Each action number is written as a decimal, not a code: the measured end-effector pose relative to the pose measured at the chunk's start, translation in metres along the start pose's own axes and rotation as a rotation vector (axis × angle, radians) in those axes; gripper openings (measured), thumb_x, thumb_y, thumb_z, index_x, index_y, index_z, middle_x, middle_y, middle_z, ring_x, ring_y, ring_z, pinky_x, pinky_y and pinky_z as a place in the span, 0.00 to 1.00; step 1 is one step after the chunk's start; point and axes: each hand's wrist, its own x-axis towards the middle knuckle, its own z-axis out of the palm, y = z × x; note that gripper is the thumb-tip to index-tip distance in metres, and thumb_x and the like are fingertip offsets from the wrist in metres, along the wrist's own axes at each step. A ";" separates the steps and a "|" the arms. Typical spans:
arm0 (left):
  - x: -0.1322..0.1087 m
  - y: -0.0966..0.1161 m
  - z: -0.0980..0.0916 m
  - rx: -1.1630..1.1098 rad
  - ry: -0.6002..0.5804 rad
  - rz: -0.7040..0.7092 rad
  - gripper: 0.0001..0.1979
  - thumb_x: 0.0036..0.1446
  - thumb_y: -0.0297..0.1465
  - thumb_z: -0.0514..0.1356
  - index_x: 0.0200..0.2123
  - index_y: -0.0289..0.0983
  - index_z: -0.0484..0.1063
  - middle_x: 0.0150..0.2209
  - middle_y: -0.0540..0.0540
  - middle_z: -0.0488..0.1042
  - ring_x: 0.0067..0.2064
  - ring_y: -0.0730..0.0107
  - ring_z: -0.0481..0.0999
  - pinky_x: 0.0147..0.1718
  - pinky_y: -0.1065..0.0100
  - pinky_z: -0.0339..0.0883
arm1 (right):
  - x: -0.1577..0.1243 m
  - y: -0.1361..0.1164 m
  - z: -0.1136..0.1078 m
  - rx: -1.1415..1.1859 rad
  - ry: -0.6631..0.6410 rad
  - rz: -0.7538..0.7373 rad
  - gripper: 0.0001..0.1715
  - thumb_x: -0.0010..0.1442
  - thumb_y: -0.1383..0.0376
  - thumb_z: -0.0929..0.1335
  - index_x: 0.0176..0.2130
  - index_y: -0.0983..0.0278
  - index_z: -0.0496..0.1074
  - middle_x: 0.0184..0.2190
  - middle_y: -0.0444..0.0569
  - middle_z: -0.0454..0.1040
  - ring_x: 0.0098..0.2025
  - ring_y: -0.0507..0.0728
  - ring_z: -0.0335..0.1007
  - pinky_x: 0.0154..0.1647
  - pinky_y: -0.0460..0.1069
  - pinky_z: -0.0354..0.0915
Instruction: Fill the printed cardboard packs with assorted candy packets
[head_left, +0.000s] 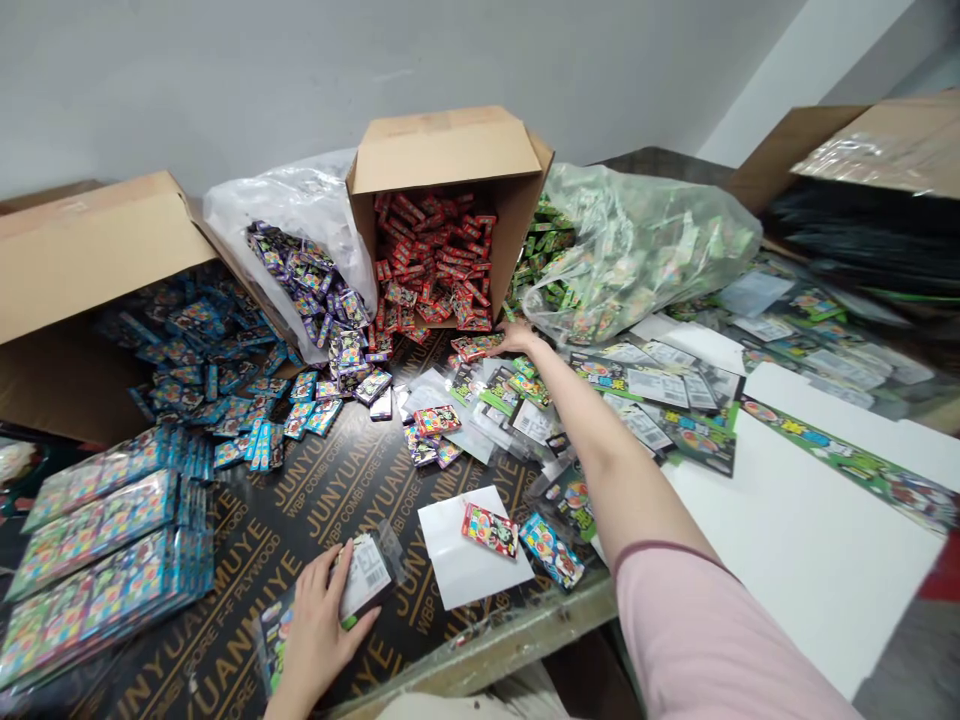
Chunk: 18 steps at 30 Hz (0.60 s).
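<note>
My left hand [321, 612] lies at the front of the table, fingers and thumb closed around a clear plastic packet [369, 572] with a barcode label and printed card. Stretched out to the back, my right hand [516, 338] has its fingers closed on a small red box [474, 347] in front of the cardboard carton [450, 150] of red boxes. Part of its fingertips is hidden. Between the hands, a white paper sheet [446, 560] carries a red box [489, 530], and a blue box [551, 550] lies beside it.
Blue boxes [202, 340] spill from a left carton [97, 250]. Purple boxes [300, 270] fill a plastic bag, green ones another bag [645, 250]. Filled packs [97, 560] are stacked at left. Flat printed packets [660, 385] and white card [810, 540] cover the right side.
</note>
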 end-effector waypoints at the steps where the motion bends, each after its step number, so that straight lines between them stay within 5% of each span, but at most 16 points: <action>1: 0.000 0.000 0.000 -0.003 0.000 -0.003 0.40 0.56 0.42 0.61 0.67 0.43 0.47 0.55 0.38 0.64 0.54 0.50 0.65 0.52 0.50 0.63 | -0.001 -0.002 0.000 -0.015 -0.021 0.008 0.49 0.39 0.42 0.75 0.54 0.66 0.70 0.52 0.60 0.68 0.53 0.65 0.63 0.55 0.56 0.60; 9: -0.002 0.001 0.001 -0.014 0.029 -0.010 0.37 0.56 0.42 0.61 0.65 0.41 0.52 0.54 0.38 0.65 0.54 0.50 0.65 0.52 0.51 0.63 | -0.028 -0.008 -0.029 -0.142 0.014 0.005 0.36 0.48 0.54 0.74 0.53 0.68 0.71 0.51 0.63 0.69 0.53 0.66 0.66 0.51 0.54 0.61; 15: -0.002 0.001 -0.002 -0.026 0.047 0.003 0.37 0.55 0.43 0.61 0.64 0.39 0.55 0.54 0.37 0.65 0.53 0.50 0.66 0.52 0.50 0.63 | -0.079 -0.015 -0.067 -0.166 0.220 0.007 0.33 0.47 0.50 0.73 0.49 0.65 0.75 0.46 0.59 0.71 0.48 0.68 0.69 0.48 0.56 0.64; 18: -0.003 -0.001 -0.001 -0.045 0.051 0.000 0.36 0.55 0.43 0.61 0.63 0.37 0.57 0.53 0.36 0.66 0.53 0.50 0.66 0.52 0.50 0.63 | -0.113 -0.020 -0.068 -0.035 0.156 -0.108 0.33 0.45 0.51 0.74 0.48 0.65 0.75 0.48 0.57 0.70 0.49 0.67 0.69 0.48 0.56 0.65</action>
